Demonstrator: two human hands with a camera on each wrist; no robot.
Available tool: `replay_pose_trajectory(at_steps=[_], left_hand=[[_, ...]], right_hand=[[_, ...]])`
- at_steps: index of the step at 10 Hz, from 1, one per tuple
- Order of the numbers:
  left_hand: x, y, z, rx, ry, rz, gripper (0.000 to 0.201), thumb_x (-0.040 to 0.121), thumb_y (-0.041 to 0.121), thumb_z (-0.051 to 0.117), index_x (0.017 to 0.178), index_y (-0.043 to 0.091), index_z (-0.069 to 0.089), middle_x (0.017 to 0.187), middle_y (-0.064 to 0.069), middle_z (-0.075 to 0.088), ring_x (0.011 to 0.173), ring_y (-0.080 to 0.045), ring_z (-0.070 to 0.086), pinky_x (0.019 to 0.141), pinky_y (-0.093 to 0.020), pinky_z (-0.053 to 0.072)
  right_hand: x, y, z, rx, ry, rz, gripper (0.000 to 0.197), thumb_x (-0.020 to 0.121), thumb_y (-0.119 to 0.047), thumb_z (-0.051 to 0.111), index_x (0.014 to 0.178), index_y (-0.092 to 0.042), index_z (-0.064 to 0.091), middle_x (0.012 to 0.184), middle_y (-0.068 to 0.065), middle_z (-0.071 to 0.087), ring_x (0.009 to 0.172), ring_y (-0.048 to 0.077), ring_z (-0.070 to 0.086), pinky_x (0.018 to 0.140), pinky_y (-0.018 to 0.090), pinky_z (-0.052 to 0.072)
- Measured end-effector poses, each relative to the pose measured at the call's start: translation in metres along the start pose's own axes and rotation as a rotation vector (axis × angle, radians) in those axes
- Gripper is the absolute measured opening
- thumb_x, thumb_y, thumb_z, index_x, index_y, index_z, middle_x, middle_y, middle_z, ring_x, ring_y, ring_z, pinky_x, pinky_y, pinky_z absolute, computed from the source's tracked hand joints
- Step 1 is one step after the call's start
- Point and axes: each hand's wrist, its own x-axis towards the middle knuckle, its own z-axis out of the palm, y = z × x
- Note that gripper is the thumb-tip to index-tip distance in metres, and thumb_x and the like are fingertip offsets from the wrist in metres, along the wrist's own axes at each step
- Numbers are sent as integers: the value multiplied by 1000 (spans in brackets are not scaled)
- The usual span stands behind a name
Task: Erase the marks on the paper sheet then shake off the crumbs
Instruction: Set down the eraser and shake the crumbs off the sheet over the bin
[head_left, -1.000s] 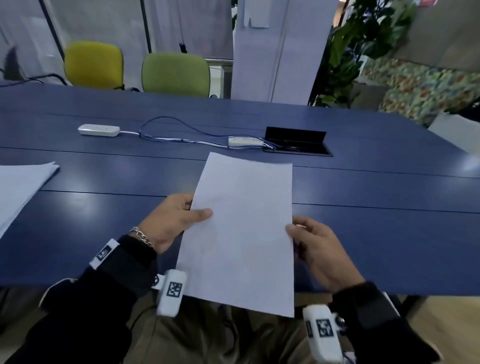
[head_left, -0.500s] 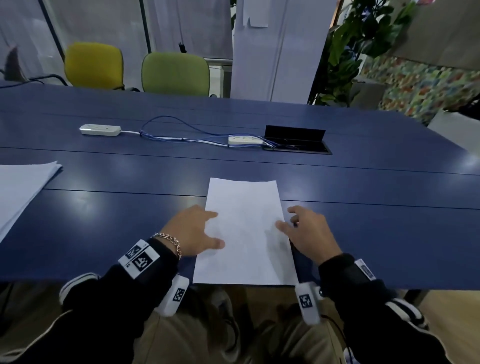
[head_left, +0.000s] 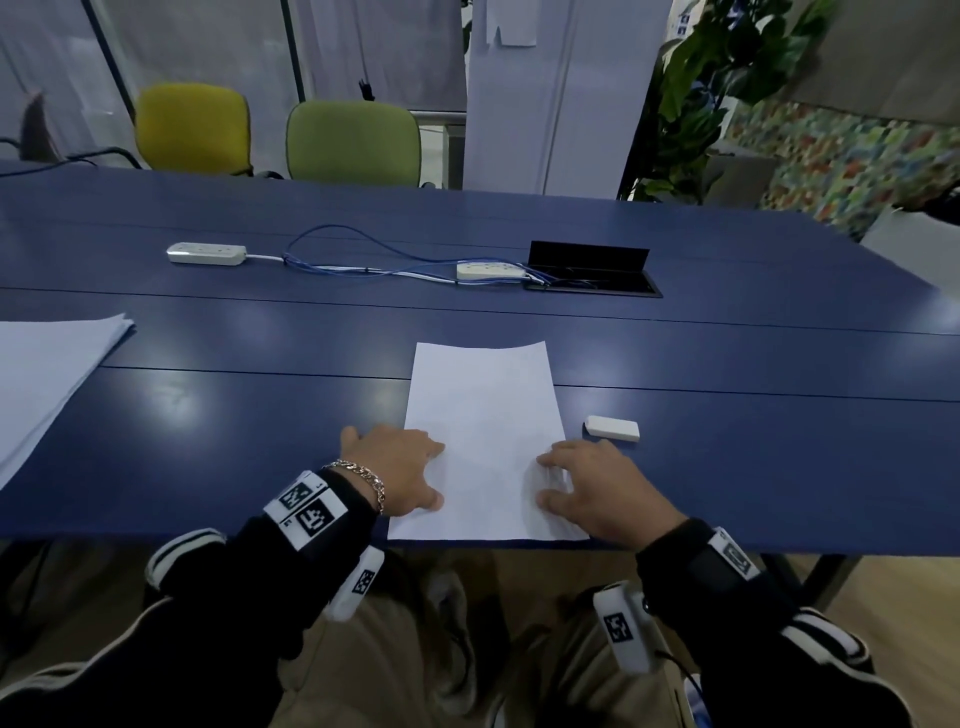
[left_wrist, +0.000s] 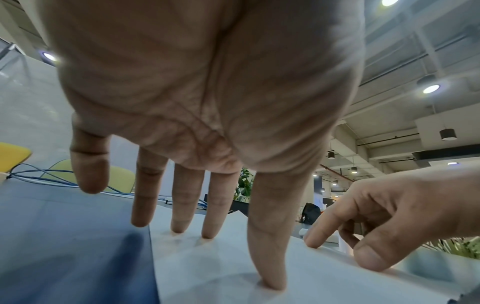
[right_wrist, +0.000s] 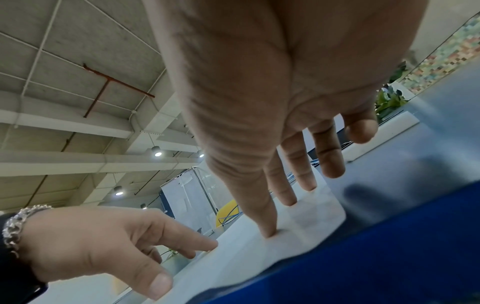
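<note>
Nearest, at the table's front edge: left hand (head_left: 397, 470) flat on the left margin of the paper sheet (head_left: 483, 415), fingers (left_wrist: 179, 207) straight and spread wide, thumb and two fingertips pressing the sheet, the outer fingers out over bare table (head_left: 208, 441). Gold bracelet (head_left: 363, 478) at that wrist, black sleeve with a printed marker band behind it. Opposite, right hand (head_left: 602, 491) on the sheet's right margin, also spread, nothing gripped; thumb tip (right_wrist: 270, 230) and the nearest fingertips planted on paper, outer fingers off the edge over the blue top. Sheet lying flat between the two hands, long side running away, near edge level with the table's edge, far edge lifting a touch. No marks readable on it from here.

Just beyond the right hand, off the paper to the right: white eraser (head_left: 612, 428), lying flat, untouched, near the fingertips but apart from them. Far left, a stack of paper (head_left: 47, 374). Farther back, two white power strips (head_left: 206, 254) joined by blue cable (head_left: 363, 260), and an open black cable hatch (head_left: 592, 267). Beyond the table, a yellow chair (head_left: 193, 126), a green chair (head_left: 353, 140) and a leafy plant (head_left: 717, 78).
</note>
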Motion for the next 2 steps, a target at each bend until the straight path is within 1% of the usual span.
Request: replay_pose_trajectory(at_steps=[1, 2], left_hand=[[3, -2, -1, -28, 15, 3, 75, 96, 60, 59, 162, 40, 30, 167, 13, 34, 151, -24, 32, 117, -51, 21], [-1, -8, 7, -149, 109, 65, 84, 93, 63, 62, 164, 43, 20, 170, 12, 27, 154, -22, 27, 121, -52, 19]], right_hand=[[4, 2, 3, 22, 12, 4, 56, 94, -53, 57, 145, -31, 50, 154, -8, 45, 137, 24, 42, 115, 45, 36], [1, 8, 9, 170, 149, 4, 54, 96, -51, 58, 146, -35, 48, 152, -14, 45, 137, 13, 42, 115, 35, 36]])
